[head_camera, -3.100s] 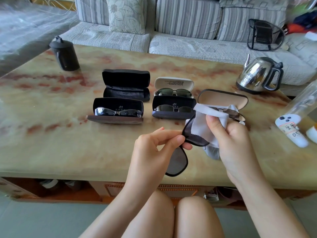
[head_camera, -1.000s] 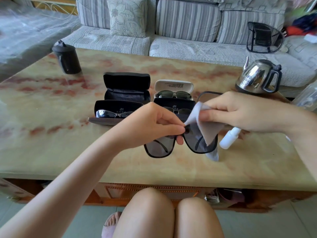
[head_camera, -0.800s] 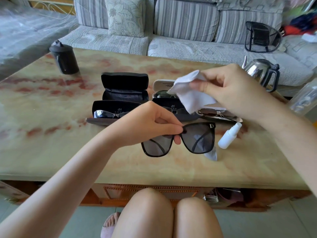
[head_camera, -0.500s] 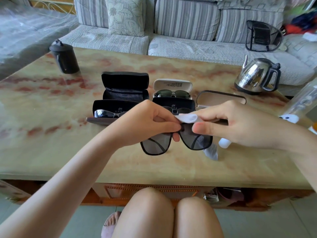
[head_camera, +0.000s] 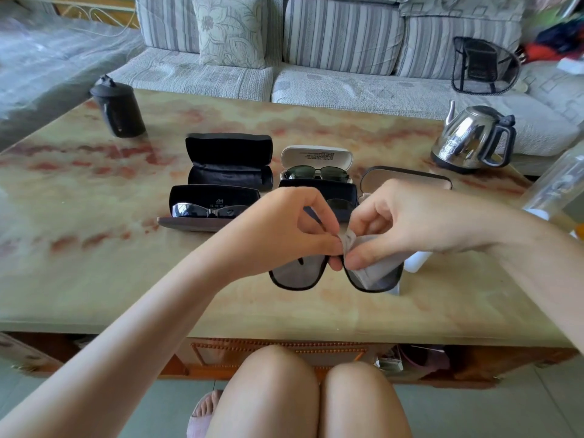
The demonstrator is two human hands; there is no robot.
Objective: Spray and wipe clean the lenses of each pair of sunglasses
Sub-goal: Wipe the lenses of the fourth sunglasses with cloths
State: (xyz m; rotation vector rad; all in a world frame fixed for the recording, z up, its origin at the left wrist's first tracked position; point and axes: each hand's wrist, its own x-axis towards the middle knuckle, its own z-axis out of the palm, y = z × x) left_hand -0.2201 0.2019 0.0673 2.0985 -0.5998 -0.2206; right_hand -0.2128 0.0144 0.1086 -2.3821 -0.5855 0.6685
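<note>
My left hand pinches the bridge of large black sunglasses, held upright above the near part of the marble table. My right hand pinches a white cleaning cloth folded over the right lens, near the bridge. A white spray bottle lies on the table just behind that lens, mostly hidden. Behind my hands stand open glasses cases: a black one with silver-lensed sunglasses, a white one with dark sunglasses, an empty black one, and two partly hidden.
A black lidded canister stands at the table's far left. A steel kettle sits far right, and a clear bottle pokes in at the right edge. A striped sofa runs behind the table. My knees are below its near edge.
The right hand lifted the cloth off the glasses, brought it back down and now pinches it over the right lens near the bridge. The left hand kept the glasses level and nearly still.
</note>
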